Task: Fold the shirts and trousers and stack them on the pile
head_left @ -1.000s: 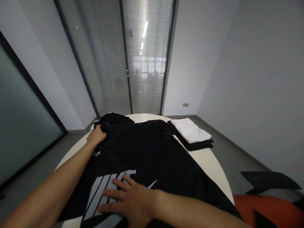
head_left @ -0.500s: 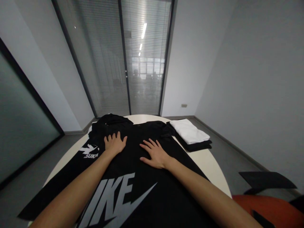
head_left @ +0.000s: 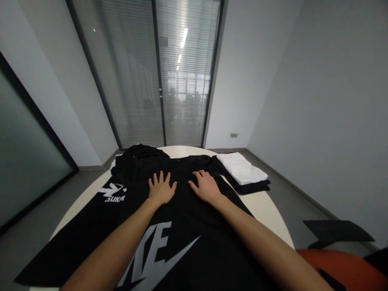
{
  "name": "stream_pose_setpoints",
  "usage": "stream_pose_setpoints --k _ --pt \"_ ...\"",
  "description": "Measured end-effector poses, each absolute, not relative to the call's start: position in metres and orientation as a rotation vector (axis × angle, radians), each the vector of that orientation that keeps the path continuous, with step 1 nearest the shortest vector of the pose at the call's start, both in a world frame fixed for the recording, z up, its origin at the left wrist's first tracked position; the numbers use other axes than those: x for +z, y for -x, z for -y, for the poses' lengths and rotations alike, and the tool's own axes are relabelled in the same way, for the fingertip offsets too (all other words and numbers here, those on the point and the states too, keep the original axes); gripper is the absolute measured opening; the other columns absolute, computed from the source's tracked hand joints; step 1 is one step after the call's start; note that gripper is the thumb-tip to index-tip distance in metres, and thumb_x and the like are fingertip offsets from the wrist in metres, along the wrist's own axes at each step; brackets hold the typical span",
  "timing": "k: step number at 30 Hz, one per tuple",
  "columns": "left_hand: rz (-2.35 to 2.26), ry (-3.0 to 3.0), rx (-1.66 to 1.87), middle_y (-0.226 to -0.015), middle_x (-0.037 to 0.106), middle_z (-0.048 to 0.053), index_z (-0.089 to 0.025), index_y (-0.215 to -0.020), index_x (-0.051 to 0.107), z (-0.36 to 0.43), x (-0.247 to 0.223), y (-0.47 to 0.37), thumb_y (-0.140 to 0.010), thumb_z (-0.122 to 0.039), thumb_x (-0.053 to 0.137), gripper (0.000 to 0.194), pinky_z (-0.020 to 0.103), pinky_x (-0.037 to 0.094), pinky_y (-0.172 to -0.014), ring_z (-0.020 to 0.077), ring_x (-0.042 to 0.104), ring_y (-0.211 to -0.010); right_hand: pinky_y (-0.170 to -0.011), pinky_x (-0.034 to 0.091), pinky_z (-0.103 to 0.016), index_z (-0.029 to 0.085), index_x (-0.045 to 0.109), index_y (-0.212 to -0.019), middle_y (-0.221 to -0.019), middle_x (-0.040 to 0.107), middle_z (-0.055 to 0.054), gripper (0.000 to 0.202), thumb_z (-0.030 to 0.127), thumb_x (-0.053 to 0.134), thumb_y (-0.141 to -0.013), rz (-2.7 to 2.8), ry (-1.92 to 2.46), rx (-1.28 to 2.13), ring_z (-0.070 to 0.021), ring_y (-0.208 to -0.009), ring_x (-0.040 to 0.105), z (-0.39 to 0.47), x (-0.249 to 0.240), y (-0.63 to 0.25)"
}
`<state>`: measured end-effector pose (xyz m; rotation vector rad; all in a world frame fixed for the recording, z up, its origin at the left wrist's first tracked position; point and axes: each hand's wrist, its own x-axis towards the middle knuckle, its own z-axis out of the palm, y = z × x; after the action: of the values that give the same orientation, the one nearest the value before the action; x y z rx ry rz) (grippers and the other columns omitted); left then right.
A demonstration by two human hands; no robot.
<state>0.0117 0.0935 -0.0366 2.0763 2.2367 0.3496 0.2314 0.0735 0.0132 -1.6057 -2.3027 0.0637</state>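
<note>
A black T-shirt (head_left: 178, 210) with a large grey Nike print lies spread over the table, its neckline at the far side. My left hand (head_left: 161, 189) rests on its upper left part, palm down and fingers spread. On the upper right part lies my right hand (head_left: 206, 186), fingers extended and slightly bent, the thumb apart. Neither hand holds anything. Under its left side another black garment (head_left: 87, 226) with a white print shows. My forearms cover part of the grey lettering.
Folded clothes stand at the right edge of the round table (head_left: 273, 210): a white garment (head_left: 242, 167) on top of black ones (head_left: 254, 187). A crumpled black garment (head_left: 139, 153) lies at the far left. An orange chair (head_left: 339, 266) stands at the lower right.
My left hand has slid right, toward the shirt's middle. My right hand has shifted slightly right and away from me, its fingers bending a little more.
</note>
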Motion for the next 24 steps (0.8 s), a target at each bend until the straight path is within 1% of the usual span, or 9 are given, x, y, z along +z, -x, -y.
stream_pose_setpoints --k 2,4,6,8,11,15,20,22,24 --pt "-2.211 -2.119 0.345 -0.163 0.022 0.016 -0.024 -0.154 0.037 -0.089 -0.038 -0.012 -0.091 -0.068 0.032 0.078 0.066 0.013 -0.115 0.0468 0.013 -0.149 -0.105 0.037 -0.048 0.019 0.047 -0.145 -0.147 0.046 -0.016 0.059 0.054 0.042 -0.097 2.259 1.673 -0.044 -0.0334 -0.130 0.043 -0.087 0.008 -0.241" --pt "-2.175 -2.136 0.321 -0.163 0.021 0.015 -0.024 -0.155 0.035 -0.087 -0.037 -0.009 -0.092 -0.068 0.032 0.077 0.066 0.012 -0.116 0.0466 0.011 -0.149 -0.110 0.029 -0.054 0.022 0.045 -0.147 -0.155 0.038 -0.013 0.063 0.057 0.041 -0.096 2.273 1.758 -0.039 -0.0364 -0.139 0.033 -0.097 0.001 -0.248" --pt "-2.172 -2.135 0.312 -0.164 0.021 0.014 -0.024 -0.155 0.036 -0.086 -0.034 -0.007 -0.092 -0.067 0.032 0.076 0.066 0.012 -0.116 0.0464 0.011 -0.149 -0.113 0.021 -0.060 0.022 0.048 -0.146 -0.155 0.038 -0.012 0.062 0.058 0.039 -0.096 2.289 1.863 0.016 -0.0384 -0.142 0.028 -0.104 -0.001 -0.250" --pt "-2.210 -2.119 0.330 -0.163 0.023 0.014 -0.024 -0.154 0.038 -0.086 -0.033 -0.008 -0.093 -0.065 0.032 0.073 0.065 0.013 -0.117 0.0453 0.013 -0.149 -0.113 0.014 -0.064 0.017 0.051 -0.143 -0.152 0.043 -0.015 0.062 0.055 0.040 -0.095 2.280 1.966 0.032 -0.0400 -0.143 0.026 -0.110 0.001 -0.242" --pt "-2.243 -2.085 0.406 -0.162 0.029 0.012 -0.023 -0.151 0.043 -0.086 -0.031 -0.012 -0.096 -0.060 0.033 0.068 0.061 0.017 -0.118 0.0415 0.019 -0.149 -0.116 0.011 -0.060 0.012 0.053 -0.141 -0.153 0.042 -0.017 0.062 0.052 0.041 -0.095 2.293 1.943 0.023 -0.0380 -0.146 0.023 -0.115 0.006 -0.217" --pt "-2.333 -1.968 0.655 -0.159 0.034 0.013 -0.019 -0.142 0.053 -0.090 -0.016 0.000 -0.097 -0.050 0.038 0.057 0.052 0.023 -0.119 0.0348 0.027 -0.148 -0.118 0.012 -0.051 0.023 0.040 -0.152 -0.161 0.032 -0.009 0.068 0.062 0.032 -0.097 2.321 1.746 0.137 -0.0322 -0.148 0.022 -0.117 -0.005 -0.186" --pt "-2.647 -1.595 0.949 -0.158 0.032 0.019 -0.019 -0.139 0.053 -0.111 0.009 0.075 -0.092 -0.047 0.049 0.055 0.057 0.030 -0.114 0.0400 0.031 -0.144 -0.120 0.010 -0.051 0.027 0.039 -0.153 -0.163 0.027 -0.005 0.070 0.067 0.034 -0.095 2.326 1.727 0.239 -0.0322 -0.150 0.018 -0.117 -0.025 -0.184" --pt "-2.683 -1.489 0.946 -0.152 0.041 0.023 -0.015 -0.144 0.047 -0.121 0.012 0.113 -0.090 -0.048 0.052 0.063 0.056 0.037 -0.108 0.0412 0.040 -0.139 -0.120 0.010 -0.050 0.028 0.039 -0.153 -0.163 0.028 -0.005 0.070 0.067 0.034 -0.095 2.314 1.720 0.246 -0.0318 -0.150 0.018 -0.117 -0.026 -0.187" --pt "-2.588 -1.487 0.866 -0.132 0.059 0.027 -0.008 -0.143 0.045 -0.129 0.010 0.144 -0.088 -0.049 0.055 0.069 0.056 0.045 -0.099 0.0422 0.055 -0.125 -0.120 0.009 -0.050 0.028 0.040 -0.152 -0.163 0.028 -0.005 0.069 0.066 0.035 -0.095 2.302 1.722 0.252 -0.0317 -0.150 0.018 -0.118 -0.025 -0.189"
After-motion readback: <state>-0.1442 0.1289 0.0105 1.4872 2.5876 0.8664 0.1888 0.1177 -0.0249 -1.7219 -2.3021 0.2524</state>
